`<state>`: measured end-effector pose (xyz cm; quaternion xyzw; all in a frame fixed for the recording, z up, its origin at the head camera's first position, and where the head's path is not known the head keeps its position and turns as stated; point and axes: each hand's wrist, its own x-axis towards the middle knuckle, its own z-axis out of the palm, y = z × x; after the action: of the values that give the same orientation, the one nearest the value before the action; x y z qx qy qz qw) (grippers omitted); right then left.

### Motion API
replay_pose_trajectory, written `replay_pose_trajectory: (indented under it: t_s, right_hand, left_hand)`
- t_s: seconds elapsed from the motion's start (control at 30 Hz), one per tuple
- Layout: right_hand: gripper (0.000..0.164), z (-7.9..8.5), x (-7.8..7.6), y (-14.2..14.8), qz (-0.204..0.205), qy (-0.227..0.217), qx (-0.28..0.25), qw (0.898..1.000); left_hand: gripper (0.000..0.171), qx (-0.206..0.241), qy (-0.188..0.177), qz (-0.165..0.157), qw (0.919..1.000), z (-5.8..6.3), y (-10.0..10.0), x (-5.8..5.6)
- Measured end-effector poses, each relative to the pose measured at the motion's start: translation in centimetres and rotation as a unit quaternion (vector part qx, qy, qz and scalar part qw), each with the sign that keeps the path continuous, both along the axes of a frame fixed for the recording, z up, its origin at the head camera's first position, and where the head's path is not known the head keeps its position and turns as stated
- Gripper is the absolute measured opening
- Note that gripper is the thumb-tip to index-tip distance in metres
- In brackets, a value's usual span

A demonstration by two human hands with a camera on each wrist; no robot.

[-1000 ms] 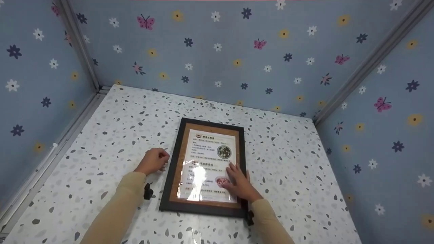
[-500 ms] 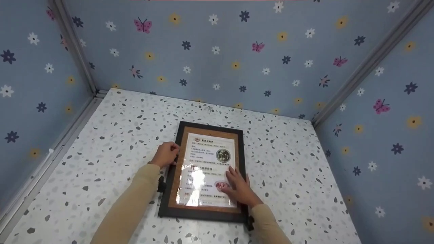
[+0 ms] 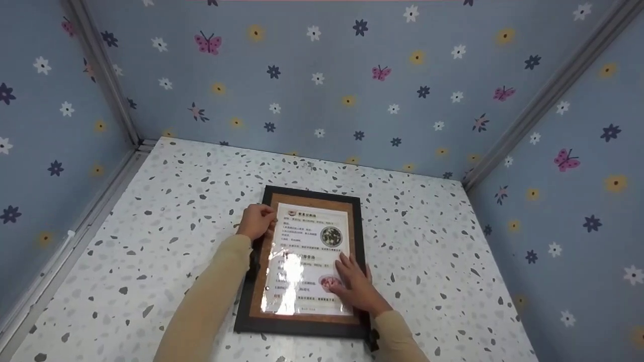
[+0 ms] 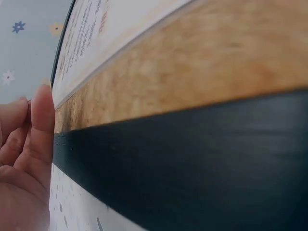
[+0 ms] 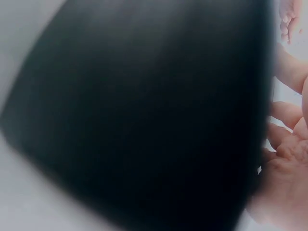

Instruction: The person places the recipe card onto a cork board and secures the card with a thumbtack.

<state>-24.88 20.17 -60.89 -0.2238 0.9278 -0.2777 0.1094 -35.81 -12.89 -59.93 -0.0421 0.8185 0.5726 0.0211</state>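
A cork board in a black frame lies on the speckled table. On the cork is a glossy printed sheet with two food pictures and glare over its lower part. My left hand is at the frame's left side, fingertips by the sheet's upper left edge. In the left wrist view, its thumb and forefinger pinch together with a tiny dark sliver between them, too small to name. My right hand rests across the board's right edge, its extended fingers and thumb on the sheet; the frame partly hides it in the right wrist view.
The white speckled table surrounds the board. Blue walls with flowers and butterflies stand behind and on both sides, meeting at grey corner posts. Dark wrist cameras show beside both wrists.
My left hand has moved right, from the table beside the frame to over its left border at the sheet's edge. My right hand stays in place on the board. The head view has shifted slightly.
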Motion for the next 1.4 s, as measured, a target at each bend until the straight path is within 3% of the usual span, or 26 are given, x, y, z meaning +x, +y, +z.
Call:
replay_pose_trajectory:
  t_s: [0.13,0.27,0.43,0.57,0.77,1.1,1.4]
  right_hand:
    - [0.079,-0.1,0.3,0.0,-0.003,-0.005,-0.002,1.000]
    - [0.080,-0.1,0.5,0.0,-0.006,-0.013,0.003,1.000]
    - [0.080,0.1,0.4,0.1,-0.008,-0.012,0.003,1.000]
    - [0.078,0.2,0.4,0.2,0.002,-0.003,-0.008,1.000]
    - [0.077,0.3,0.3,0.4,0.000,-0.004,-0.008,1.000]
    - [0.077,0.3,0.2,0.3,-0.003,-0.004,-0.008,1.000]
    - [0.077,0.4,0.1,0.1,-0.012,-0.016,0.002,1.000]
  left_hand:
    - [0.016,-0.074,0.005,-0.007,0.9972,0.0,0.2,-0.5]
    - [0.014,-0.110,0.006,-0.014,0.9939,-0.1,0.4,-1.1]
    - [0.012,-0.125,0.008,-0.016,0.9920,0.0,0.4,-1.8]
    - [0.021,-0.133,0.016,-0.019,0.9908,0.3,0.4,-2.2]
    - [0.036,-0.135,0.015,-0.025,0.9904,0.5,0.6,-2.4]
    - [0.040,-0.138,0.020,-0.030,0.9897,0.1,0.9,-2.7]
    - [0.042,-0.148,-0.027,-0.023,0.9884,0.8,1.2,-3.3]
